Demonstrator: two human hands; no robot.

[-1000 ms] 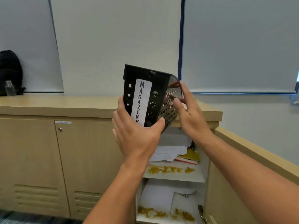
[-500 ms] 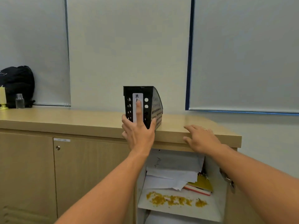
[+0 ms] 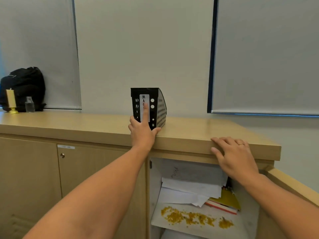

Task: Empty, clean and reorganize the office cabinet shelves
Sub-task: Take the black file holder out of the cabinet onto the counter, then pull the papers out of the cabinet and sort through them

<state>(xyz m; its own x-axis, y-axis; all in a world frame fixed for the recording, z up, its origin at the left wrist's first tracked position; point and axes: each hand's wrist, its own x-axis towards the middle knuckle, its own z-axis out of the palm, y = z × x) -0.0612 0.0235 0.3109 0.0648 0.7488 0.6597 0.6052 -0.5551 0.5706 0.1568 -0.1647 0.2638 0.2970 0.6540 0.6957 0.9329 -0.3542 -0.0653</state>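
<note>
Magazine holder [image 3: 156,107] upright on countertop [image 3: 86,125], L hand [image 3: 142,130] fingers [image 3: 145,111] straight, pressing its front label; R hand [image 3: 234,156] flat on edge.

A second ago both hands held the black magazine box [image 3: 148,107] up in the air. Now it stands on the cabinet top [image 3: 86,125]. The left hand [image 3: 142,130] touches its front. The right hand [image 3: 233,154] let go and rests at the edge, at 4 o'clock from the box.

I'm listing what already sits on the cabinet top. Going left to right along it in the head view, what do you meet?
Candle on a gold holder → clear bottle (black backpack behind both) → black magazine file touched by the left hand → right hand on the front edge.
</note>
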